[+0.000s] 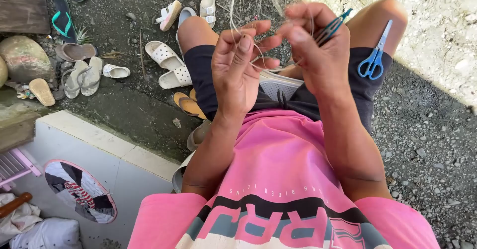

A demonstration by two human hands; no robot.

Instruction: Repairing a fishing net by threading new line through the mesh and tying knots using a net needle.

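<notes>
My left hand (238, 65) is raised over my lap with its fingers pinching thin, clear fishing line (233, 15). My right hand (310, 50) is close beside it, gripping a slim blue netting needle (332, 28) and the same line. A fine net (248, 0) hangs from the line toward the ground ahead. Blue-handled scissors (375, 55) lie on my right thigh, on the dark shorts (203, 70). I wear a pink shirt (283, 179).
Several sandals and flip-flops, among them a white pair (166, 62) and a teal pair (62, 18), lie on the dark gravel to the left. A large stone (25, 57) sits far left. A white tiled ledge (99, 144) and a round pink-rimmed mirror (79, 192) are at lower left.
</notes>
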